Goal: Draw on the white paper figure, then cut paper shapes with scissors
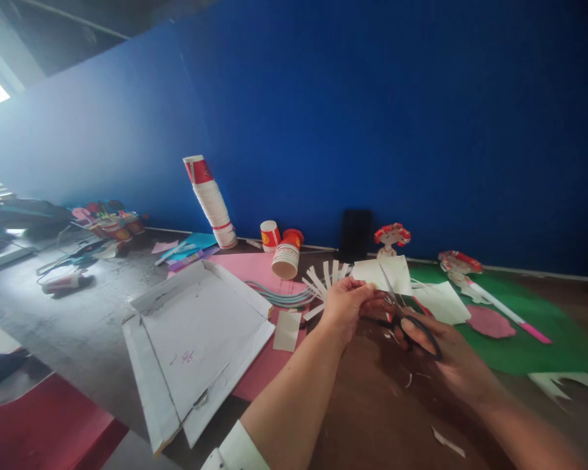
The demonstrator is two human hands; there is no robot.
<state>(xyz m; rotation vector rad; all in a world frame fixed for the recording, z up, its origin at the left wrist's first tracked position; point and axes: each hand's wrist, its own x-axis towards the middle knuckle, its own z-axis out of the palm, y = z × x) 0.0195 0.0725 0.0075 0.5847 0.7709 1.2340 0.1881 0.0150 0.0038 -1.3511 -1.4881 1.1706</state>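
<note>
My left hand pinches the lower left edge of a cream piece of paper. My right hand grips black-handled scissors, fingers through the loops. Their blades lie over the paper, pointing up and left. Behind my left hand fan out white cut strips; whether that hand also holds them is hidden. Another sheet of cream paper lies right of the scissors, on a green sheet. A small cream rectangle rests left of my left forearm.
A white box lid lies at left. Stacked paper cups lean near the blue partition, with more cups beside them. Paper figures, a pink-capped marker, a pink paper piece and scraps are on the right.
</note>
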